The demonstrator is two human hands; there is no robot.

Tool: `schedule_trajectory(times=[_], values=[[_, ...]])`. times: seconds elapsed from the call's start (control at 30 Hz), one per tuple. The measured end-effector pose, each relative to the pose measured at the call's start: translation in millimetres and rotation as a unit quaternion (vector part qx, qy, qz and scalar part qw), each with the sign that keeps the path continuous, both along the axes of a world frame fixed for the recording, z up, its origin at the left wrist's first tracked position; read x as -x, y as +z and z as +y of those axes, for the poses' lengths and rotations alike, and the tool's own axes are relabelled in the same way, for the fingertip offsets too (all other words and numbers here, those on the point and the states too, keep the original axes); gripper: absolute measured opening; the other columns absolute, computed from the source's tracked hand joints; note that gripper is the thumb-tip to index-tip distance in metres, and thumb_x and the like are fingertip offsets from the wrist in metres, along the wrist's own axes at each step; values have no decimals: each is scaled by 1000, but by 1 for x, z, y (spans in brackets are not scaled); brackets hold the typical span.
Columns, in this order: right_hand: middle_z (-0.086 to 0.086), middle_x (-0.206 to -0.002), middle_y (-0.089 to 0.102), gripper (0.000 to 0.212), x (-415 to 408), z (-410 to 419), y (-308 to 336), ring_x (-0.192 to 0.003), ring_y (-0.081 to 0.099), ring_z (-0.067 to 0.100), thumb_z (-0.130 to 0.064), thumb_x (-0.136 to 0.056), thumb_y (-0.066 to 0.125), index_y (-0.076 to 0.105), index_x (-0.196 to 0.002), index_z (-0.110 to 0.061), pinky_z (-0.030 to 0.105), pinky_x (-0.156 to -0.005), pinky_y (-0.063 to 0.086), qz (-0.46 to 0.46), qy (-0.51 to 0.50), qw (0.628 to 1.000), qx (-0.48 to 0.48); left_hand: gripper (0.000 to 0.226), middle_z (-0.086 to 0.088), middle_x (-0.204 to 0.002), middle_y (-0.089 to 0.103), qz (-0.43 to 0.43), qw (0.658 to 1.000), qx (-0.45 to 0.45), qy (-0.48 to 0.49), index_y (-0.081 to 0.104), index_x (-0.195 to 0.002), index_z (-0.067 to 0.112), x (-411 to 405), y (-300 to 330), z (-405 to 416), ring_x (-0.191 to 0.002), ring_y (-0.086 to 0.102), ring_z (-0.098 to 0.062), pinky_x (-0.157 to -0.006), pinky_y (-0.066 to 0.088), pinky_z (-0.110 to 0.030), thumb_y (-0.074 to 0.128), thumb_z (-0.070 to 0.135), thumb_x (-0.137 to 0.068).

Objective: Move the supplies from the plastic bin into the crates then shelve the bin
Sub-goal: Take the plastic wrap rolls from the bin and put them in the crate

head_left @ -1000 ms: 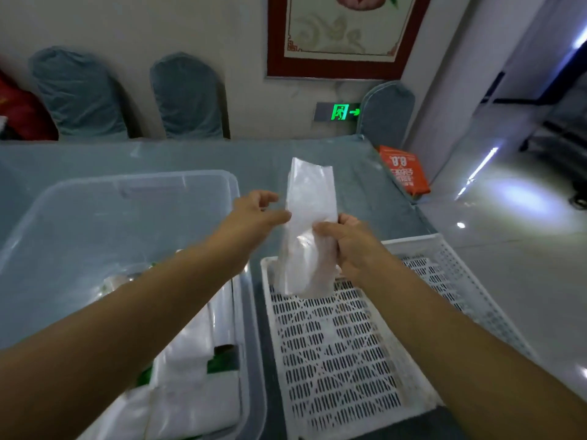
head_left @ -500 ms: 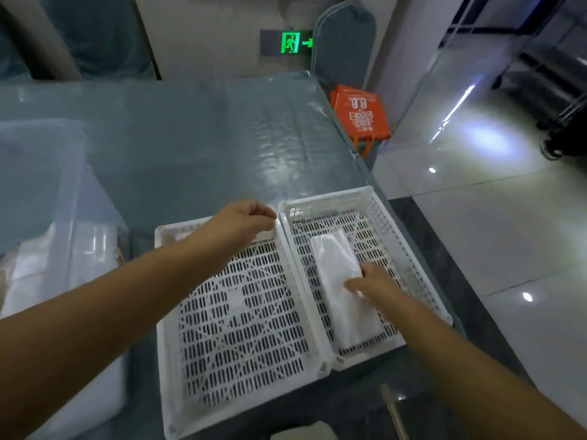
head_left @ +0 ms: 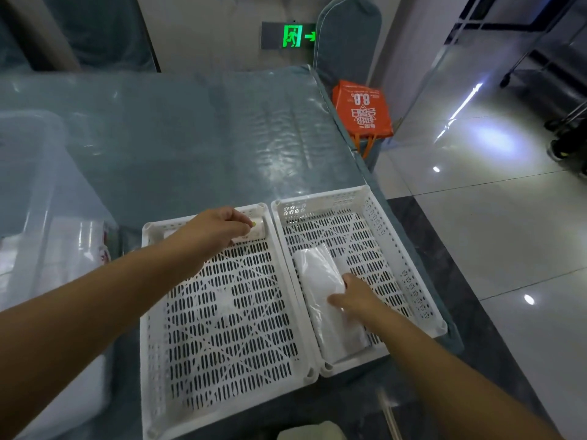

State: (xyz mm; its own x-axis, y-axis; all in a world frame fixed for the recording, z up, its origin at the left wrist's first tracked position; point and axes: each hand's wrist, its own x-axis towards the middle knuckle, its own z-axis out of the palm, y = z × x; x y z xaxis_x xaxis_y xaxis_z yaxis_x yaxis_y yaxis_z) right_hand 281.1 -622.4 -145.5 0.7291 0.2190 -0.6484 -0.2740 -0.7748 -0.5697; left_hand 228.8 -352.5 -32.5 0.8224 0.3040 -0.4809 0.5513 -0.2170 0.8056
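Two white slotted crates stand side by side on the table. At the far end of the left crate (head_left: 228, 328) lies a small white roll (head_left: 258, 231) with a yellow end. My left hand (head_left: 216, 230) grips it with curled fingers. A white plastic packet (head_left: 317, 271) lies flat in the right crate (head_left: 397, 249). On the packet's near half rests my right hand (head_left: 355, 300), fingers laid on it. The clear plastic bin (head_left: 31, 173) stands at the left edge, with white packets (head_left: 73, 249) showing through its wall.
The table (head_left: 190, 138) has a shiny blue-grey cover and ends just right of the crates. An orange bag (head_left: 362, 109) hangs beside a covered chair (head_left: 346, 36) past the far right corner. Glossy floor lies to the right.
The packet I held up with both hands a second ago now lies in the right crate under my right hand. My left hand has dropped onto the roll in the left crate.
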Motion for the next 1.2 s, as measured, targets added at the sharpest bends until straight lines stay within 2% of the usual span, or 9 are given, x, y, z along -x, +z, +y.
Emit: schedule_trajectory(times=[0.17,0.27,0.47,0.63,0.73,0.87,0.97,1.1,1.2], values=[[0,-98,55,42,7,4,-5,-86,59,21,-28,-77,69,44,-109,-18,28,-62,52,-78,21,995,58,8,4,-89,65,1,1000,-3,-12,66,-82,24,0,-3,4,-81,56,-15,-70,47,-28,62,18,-84],[-2,-95,55,39,11,7,-8,-82,57,17,-25,-77,71,47,-107,-19,25,-59,50,-67,-8,997,39,5,2,-91,67,8,1000,-9,-27,67,-83,26,0,-4,4,-86,59,-20,-83,49,-36,63,22,-83],[-8,-81,57,24,-28,11,23,-74,58,13,-15,-72,71,54,-87,-23,23,-60,46,-123,41,991,37,6,2,-91,69,2,999,-24,-44,67,-82,29,0,-5,4,-87,62,-22,-82,52,-37,62,26,-84],[-2,-80,60,18,-98,30,61,-77,60,22,-10,-75,59,56,-88,-22,28,-61,45,-262,196,928,178,9,4,-90,66,-3,998,-46,-34,65,-82,29,-1,-3,2,-81,60,-16,-69,50,-32,60,23,-86],[6,-101,64,23,-132,44,60,-92,59,27,-9,-81,55,58,-101,-19,35,-77,48,-242,303,894,224,9,7,-83,66,-1,998,-66,-25,64,-80,28,-2,-5,2,-69,56,-12,-57,44,-23,60,21,-85],[8,-123,59,41,-164,60,49,-107,56,29,-17,-88,51,49,-128,-25,37,-90,44,-219,382,866,237,8,3,-82,67,25,996,-81,-23,66,-82,27,-7,-7,6,-68,56,-14,-61,45,-28,60,22,-86],[6,-121,61,38,-177,69,47,-107,56,28,-12,-86,50,52,-122,-24,39,-94,39,-254,440,823,253,9,2,-90,68,28,997,-76,-6,66,-81,26,-11,-9,7,-79,59,-17,-72,48,-32,60,20,-85],[5,-104,63,22,-184,70,49,-79,49,22,-5,-78,53,52,-88,-24,29,-73,30,-260,477,811,219,8,3,-89,68,31,997,-73,11,66,-82,26,-16,-12,4,-77,59,-16,-70,47,-30,61,21,-85],[6,-96,67,25,-184,70,42,-82,56,25,-3,-80,52,58,-97,-20,29,-76,30,-344,458,785,237,9,1,-87,67,36,997,-67,18,66,-81,26,-18,-13,0,-73,56,-15,-67,46,-29,60,21,-85]])
